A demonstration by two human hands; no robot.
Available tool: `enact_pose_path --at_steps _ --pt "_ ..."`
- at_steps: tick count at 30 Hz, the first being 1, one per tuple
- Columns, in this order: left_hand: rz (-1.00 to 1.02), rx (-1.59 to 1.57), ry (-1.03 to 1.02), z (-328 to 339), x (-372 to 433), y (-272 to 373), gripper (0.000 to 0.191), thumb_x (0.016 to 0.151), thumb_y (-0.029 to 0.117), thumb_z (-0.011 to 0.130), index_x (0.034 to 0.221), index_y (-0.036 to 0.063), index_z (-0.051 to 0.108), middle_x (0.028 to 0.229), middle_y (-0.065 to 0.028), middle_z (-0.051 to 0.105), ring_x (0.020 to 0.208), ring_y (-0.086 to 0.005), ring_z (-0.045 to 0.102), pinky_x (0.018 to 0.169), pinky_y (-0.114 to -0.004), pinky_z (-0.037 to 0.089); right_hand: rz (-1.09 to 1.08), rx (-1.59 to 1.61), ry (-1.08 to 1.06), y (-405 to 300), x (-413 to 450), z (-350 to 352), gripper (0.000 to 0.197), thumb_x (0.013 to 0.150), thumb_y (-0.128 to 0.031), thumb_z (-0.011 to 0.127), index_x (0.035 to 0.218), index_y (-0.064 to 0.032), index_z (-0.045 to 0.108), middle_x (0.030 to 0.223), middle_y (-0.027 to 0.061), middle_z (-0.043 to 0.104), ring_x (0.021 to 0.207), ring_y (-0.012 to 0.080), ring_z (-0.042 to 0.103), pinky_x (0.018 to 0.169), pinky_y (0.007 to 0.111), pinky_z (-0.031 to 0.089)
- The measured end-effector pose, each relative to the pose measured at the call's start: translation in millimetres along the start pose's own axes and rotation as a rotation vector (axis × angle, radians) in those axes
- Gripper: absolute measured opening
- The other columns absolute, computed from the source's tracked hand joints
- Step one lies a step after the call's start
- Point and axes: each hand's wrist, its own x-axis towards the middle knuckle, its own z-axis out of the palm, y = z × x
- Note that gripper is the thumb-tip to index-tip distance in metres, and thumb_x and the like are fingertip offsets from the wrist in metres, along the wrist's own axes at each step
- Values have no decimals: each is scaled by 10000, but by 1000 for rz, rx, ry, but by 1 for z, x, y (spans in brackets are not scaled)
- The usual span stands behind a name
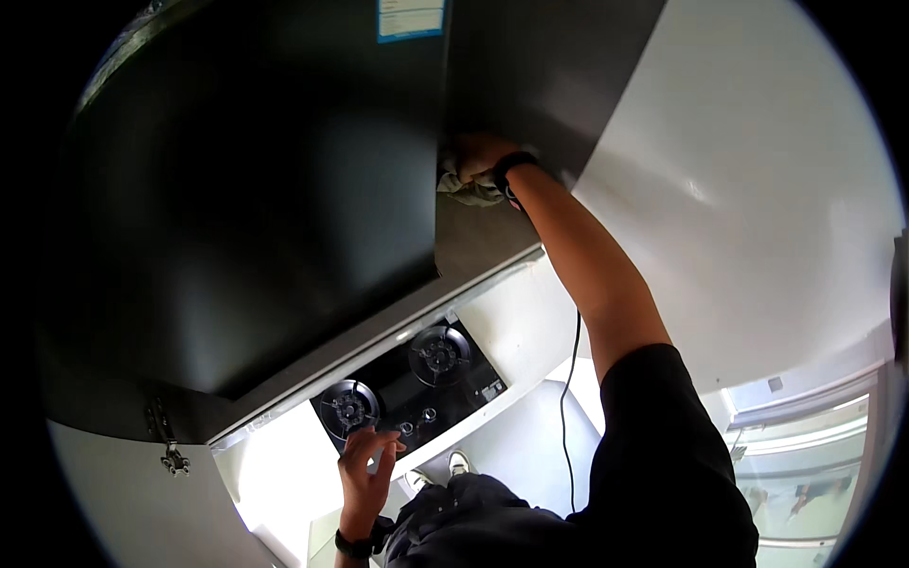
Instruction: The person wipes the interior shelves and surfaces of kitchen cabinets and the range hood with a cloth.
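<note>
My right hand (pixel 486 157) reaches inside a dark-lined overhead cabinet (pixel 479 238) and is closed on a crumpled greyish cloth (pixel 474 193). The cloth lies against the cabinet's inner surface, beside a large black box-shaped panel (pixel 355 177), which looks like a range hood housing. Shadow hides part of the fingers and the cloth. Lower down, my left hand (pixel 368 461) hangs in front of a black glass gas cooktop (pixel 390 387), its fingers loosely bent and apart with nothing seen in them. Each wrist wears a black band.
A pale glossy panel (pixel 724 177) flanks the cabinet on the right. A metal hinge (pixel 170 444) juts from the cabinet's left end. Its front edge (pixel 383 341) runs slantwise above the cooktop. A black cable (pixel 566 419) hangs beside my right arm. My shoes (pixel 459 463) show below the counter.
</note>
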Motion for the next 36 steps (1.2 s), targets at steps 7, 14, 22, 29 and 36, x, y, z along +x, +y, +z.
enact_pose_path --at_steps 7,14,22,29,36 --pt "49 -119 -66 12 2 9 95 906 3 601 948 28 682 794 -73 714 811 -231 669 984 -425 444 40 -220 -164 -17 -52 -3 445 564 -118 743 995 -6 725 991 215 709 901 338 691 744 402 556" --pt "147 -125 -149 34 -2 31 95 889 -5 614 939 42 680 802 -64 704 795 -233 657 975 -439 446 99 -194 -246 -29 -73 -15 523 575 -107 743 1096 -70 722 1048 187 710 965 336 681 772 402 554" --pt "79 -3 -133 23 -10 25 90 901 8 593 934 17 676 779 -86 707 788 -228 670 1019 -428 429 112 -13 -434 -29 -44 -81 628 625 -196 793 1229 -83 668 1216 164 662 1046 317 655 834 398 545" --pt "-59 -1 -36 19 -1 28 90 890 8 605 910 45 684 772 -60 696 817 -224 656 1008 -449 441 83 -84 342 42 64 -19 552 727 -327 774 1203 -67 675 1240 183 652 1111 318 642 917 430 530" --pt "-81 117 -57 12 1 17 90 872 -14 613 899 58 660 802 -52 702 822 -239 656 984 -448 444 113 333 386 -10 74 48 469 715 -374 776 1066 -68 725 1140 191 690 1061 327 662 918 440 532"
